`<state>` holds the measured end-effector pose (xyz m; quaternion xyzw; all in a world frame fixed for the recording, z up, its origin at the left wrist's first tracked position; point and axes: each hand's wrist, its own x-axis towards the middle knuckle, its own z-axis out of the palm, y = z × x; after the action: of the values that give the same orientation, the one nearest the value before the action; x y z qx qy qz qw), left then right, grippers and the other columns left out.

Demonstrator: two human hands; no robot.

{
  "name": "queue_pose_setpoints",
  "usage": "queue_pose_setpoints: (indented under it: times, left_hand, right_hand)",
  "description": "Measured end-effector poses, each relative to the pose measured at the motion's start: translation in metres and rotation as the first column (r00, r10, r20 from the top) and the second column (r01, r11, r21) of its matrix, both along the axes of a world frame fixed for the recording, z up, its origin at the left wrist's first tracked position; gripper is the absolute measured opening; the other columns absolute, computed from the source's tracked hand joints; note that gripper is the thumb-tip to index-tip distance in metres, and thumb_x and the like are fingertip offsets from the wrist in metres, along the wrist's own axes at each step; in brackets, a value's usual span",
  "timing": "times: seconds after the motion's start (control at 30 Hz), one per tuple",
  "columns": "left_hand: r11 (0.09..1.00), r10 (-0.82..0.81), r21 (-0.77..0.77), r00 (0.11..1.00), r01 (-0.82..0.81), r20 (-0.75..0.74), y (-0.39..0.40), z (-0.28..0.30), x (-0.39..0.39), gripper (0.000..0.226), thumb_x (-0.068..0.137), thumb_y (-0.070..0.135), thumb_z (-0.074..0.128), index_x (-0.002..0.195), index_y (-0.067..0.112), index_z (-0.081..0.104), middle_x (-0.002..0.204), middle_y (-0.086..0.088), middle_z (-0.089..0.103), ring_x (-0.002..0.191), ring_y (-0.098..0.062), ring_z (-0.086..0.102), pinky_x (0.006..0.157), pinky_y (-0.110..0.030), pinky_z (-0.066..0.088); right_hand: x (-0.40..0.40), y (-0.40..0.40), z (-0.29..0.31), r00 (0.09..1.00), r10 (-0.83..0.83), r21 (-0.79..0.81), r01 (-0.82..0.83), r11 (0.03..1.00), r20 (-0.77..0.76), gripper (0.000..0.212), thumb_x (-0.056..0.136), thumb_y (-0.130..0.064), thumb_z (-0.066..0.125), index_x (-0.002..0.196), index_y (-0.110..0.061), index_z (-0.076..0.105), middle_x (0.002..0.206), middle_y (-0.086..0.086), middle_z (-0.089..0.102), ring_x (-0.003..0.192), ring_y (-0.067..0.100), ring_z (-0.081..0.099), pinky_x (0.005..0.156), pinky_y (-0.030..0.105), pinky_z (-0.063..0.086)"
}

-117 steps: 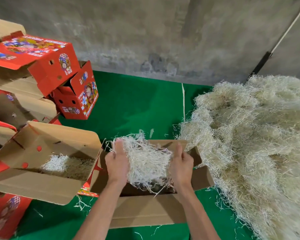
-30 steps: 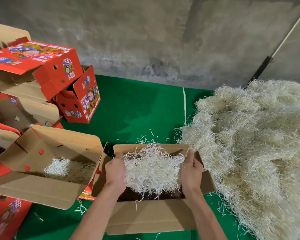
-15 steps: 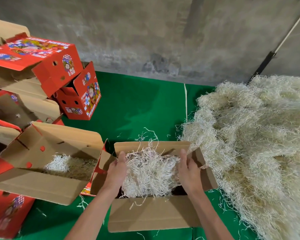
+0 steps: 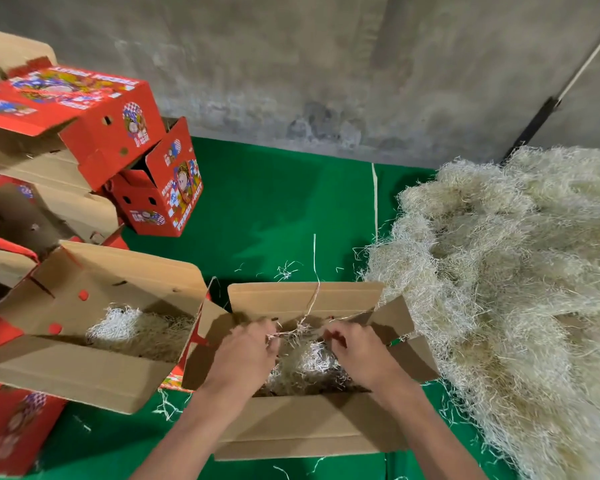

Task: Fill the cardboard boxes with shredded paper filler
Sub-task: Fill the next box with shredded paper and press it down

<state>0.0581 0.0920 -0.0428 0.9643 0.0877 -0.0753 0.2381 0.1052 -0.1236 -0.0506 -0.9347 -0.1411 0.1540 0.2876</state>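
paper heap [image 4: 520, 289] cropped at right

Green mat [image 4: 274, 202] below grey concrete wall [image 4: 326, 64]

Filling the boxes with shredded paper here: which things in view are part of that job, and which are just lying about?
In the job:
- open box under both hands
- shredded paper inside it
- left hand and right hand, pinching strands
- big filler pile
- part-filled box beside it

Lying about:
- stacked red boxes
- loose strands on the green mat
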Motion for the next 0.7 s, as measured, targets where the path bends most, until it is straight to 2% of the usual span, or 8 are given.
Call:
queue_pose_setpoints:
  times: [0.03, 0.1, 0.2, 0.3, 0.37, 0.5, 0.6, 0.7]
  left_hand:
    - [0.994, -0.085, -0.071, 0.995, 0.082, -0.041, -0.001, -0.003, 0.005, 0.006, 0.099, 0.039, 0.056, 0.101, 0.036, 0.061, 0.104, 0.010, 0.064, 0.087, -0.006, 0.061, 0.074, -0.023, 0.045]
    - [0.959, -0.273, -0.130, 0.946, 0.253, -0.174, -0.006, -0.011, 0.022, 0.016, 0.100, 0.028, 0.057, 0.086, 0.034, 0.061, 0.096, 0.010, 0.064, 0.074, -0.002, 0.059, 0.062, -0.019, 0.040]
    - [0.919, -0.379, -0.050, 0.843, 0.390, -0.382, -0.018, -0.027, 0.052, 0.021, 0.096, 0.010, 0.050, 0.080, 0.021, 0.057, 0.081, 0.000, 0.063, 0.065, -0.014, 0.058, 0.053, -0.027, 0.039]
    - [0.867, -0.378, 0.094, 0.768, 0.489, -0.517, -0.025, -0.051, 0.070, 0.012, 0.093, 0.008, 0.051, 0.094, 0.011, 0.063, 0.100, -0.013, 0.068, 0.086, -0.030, 0.064, 0.069, -0.036, 0.048]
    - [0.840, -0.365, 0.139, 0.737, 0.524, -0.569, -0.023, -0.071, 0.071, 0.018, 0.092, 0.006, 0.056, 0.107, 0.007, 0.066, 0.112, -0.014, 0.068, 0.098, -0.032, 0.065, 0.079, -0.037, 0.050]
    - [0.863, -0.351, 0.105, 0.735, 0.495, -0.580, -0.015, -0.110, 0.070, 0.030, 0.092, 0.001, 0.058, 0.121, 0.006, 0.060, 0.123, -0.014, 0.063, 0.111, -0.030, 0.061, 0.096, -0.038, 0.049]
    - [0.885, -0.289, 0.119, 0.732, 0.450, -0.618, -0.016, -0.124, 0.067, 0.034, 0.101, 0.013, 0.050, 0.135, 0.013, 0.053, 0.129, -0.011, 0.058, 0.117, -0.027, 0.058, 0.099, -0.034, 0.045]
    - [0.852, -0.270, 0.179, 0.705, 0.492, -0.655, -0.019, -0.134, 0.066, 0.062, 0.098, 0.008, 0.055, 0.154, 0.018, 0.030, 0.155, -0.015, 0.033, 0.142, -0.032, 0.036, 0.112, -0.038, 0.035]
  right_hand:
    - [0.005, 0.001, 0.002, 0.993, 0.088, 0.005, -0.087, 0.996, -0.080, 0.017, 0.100, -0.009, 0.055, 0.103, -0.020, 0.068, 0.090, -0.003, 0.070, 0.066, 0.000, 0.060, 0.057, 0.014, 0.047]
    - [0.016, 0.007, 0.003, 0.959, 0.209, -0.037, -0.220, 0.975, -0.194, 0.016, 0.099, -0.007, 0.055, 0.096, -0.016, 0.068, 0.091, -0.004, 0.067, 0.074, 0.006, 0.063, 0.059, 0.016, 0.046]
    - [0.028, 0.026, -0.008, 0.924, 0.289, -0.119, -0.325, 0.938, -0.251, 0.013, 0.097, -0.005, 0.056, 0.089, -0.007, 0.066, 0.094, 0.006, 0.066, 0.087, 0.024, 0.065, 0.069, 0.033, 0.049]
    - [0.036, 0.051, -0.031, 0.902, 0.311, -0.266, -0.392, 0.881, -0.298, 0.021, 0.098, -0.001, 0.053, 0.115, -0.003, 0.066, 0.118, 0.018, 0.065, 0.112, 0.032, 0.062, 0.096, 0.038, 0.048]
    - [0.045, 0.064, -0.051, 0.892, 0.254, -0.365, -0.393, 0.844, -0.374, 0.031, 0.103, -0.008, 0.049, 0.132, -0.001, 0.059, 0.135, 0.022, 0.059, 0.126, 0.035, 0.056, 0.106, 0.036, 0.041]
    - [0.056, 0.071, -0.083, 0.869, 0.238, -0.446, -0.436, 0.781, -0.433, 0.036, 0.104, -0.008, 0.041, 0.135, 0.003, 0.056, 0.139, 0.027, 0.055, 0.129, 0.036, 0.054, 0.110, 0.039, 0.040]
    - [0.055, 0.065, -0.099, 0.867, 0.277, -0.524, -0.476, 0.707, -0.414, 0.036, 0.105, -0.010, 0.042, 0.137, -0.001, 0.056, 0.140, 0.023, 0.056, 0.130, 0.035, 0.054, 0.108, 0.041, 0.042]
    - [0.052, 0.056, -0.111, 0.868, 0.294, -0.628, -0.493, 0.603, -0.400, 0.032, 0.102, -0.006, 0.050, 0.133, -0.004, 0.060, 0.136, 0.018, 0.060, 0.126, 0.032, 0.057, 0.106, 0.041, 0.046]
